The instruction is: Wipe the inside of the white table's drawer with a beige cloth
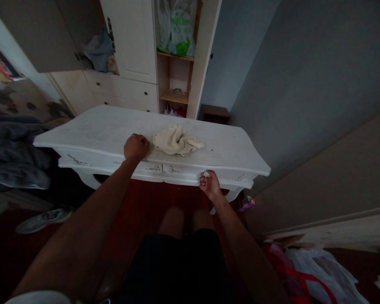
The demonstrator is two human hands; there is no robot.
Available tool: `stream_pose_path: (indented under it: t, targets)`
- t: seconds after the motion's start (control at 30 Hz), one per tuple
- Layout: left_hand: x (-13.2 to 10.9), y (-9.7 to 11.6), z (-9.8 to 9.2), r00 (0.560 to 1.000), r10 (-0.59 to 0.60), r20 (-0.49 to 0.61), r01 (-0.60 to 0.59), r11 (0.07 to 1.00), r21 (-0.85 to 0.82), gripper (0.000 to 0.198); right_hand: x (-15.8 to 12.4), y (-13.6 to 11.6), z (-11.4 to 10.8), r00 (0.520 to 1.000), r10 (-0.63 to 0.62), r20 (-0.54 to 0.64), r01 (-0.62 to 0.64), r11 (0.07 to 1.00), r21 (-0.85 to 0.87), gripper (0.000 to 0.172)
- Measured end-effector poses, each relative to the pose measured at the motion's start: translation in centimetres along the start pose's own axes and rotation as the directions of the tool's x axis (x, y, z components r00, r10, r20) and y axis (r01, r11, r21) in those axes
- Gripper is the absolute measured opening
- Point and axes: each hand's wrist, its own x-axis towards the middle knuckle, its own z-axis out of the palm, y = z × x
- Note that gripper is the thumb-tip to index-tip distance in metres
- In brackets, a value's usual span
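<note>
A long white table (114, 124) with carved drawer fronts stands before me. My left hand (136, 146) is closed in a fist on its top, near the front edge; whatever its fingers may hold is hidden. Just to the right of that fist lies a crumpled cream cloth (176, 141), apart from the hand. In front of the right drawer front, my right hand (210, 184) is closed with its fingers curled up. A small white piece (206, 174) shows between thumb and fingers, too small to name for certain.
Behind the table stands a white wardrobe (136, 42) with an open door and plastic bags (181, 31) on a shelf. Dark clothing (15, 147) is heaped at left, above a shoe (44, 220). More bags (316, 270) lie at lower right beside the grey wall.
</note>
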Motion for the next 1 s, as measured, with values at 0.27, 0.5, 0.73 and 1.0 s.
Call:
stream_pose_path:
  t: [0.27, 0.5, 0.73, 1.0]
  targets:
    - [0.1, -0.2, -0.2, 0.999, 0.029, 0.013, -0.030, 0.999, 0.014, 0.035, -0.7, -1.1, -1.0, 0.994, 0.107, 0.032, -0.097, 0.969, -0.225, 0.035]
    - [0.0, -0.2, -0.4, 0.999, 0.041, 0.010, -0.042, 0.999, 0.009, 0.036, -3.2, -5.7, -2.2, 0.994, 0.027, 0.108, 0.072, 0.582, -0.810, 0.035]
    - [0.1, -0.2, -0.3, 0.999, 0.040, 0.010, -0.040, 0.999, 0.001, 0.031, -3.6, -14.9, -2.8, 0.915, -0.260, 0.308, 0.399, 0.486, -0.777, 0.019]
    - [1.5, 2.0, -1.1, 0.977, -0.189, 0.103, 0.203, 0.969, -0.143, 0.038, 1.0, -19.0, -6.3, 0.861, -0.469, 0.196, 0.463, 0.566, -0.682, 0.017]
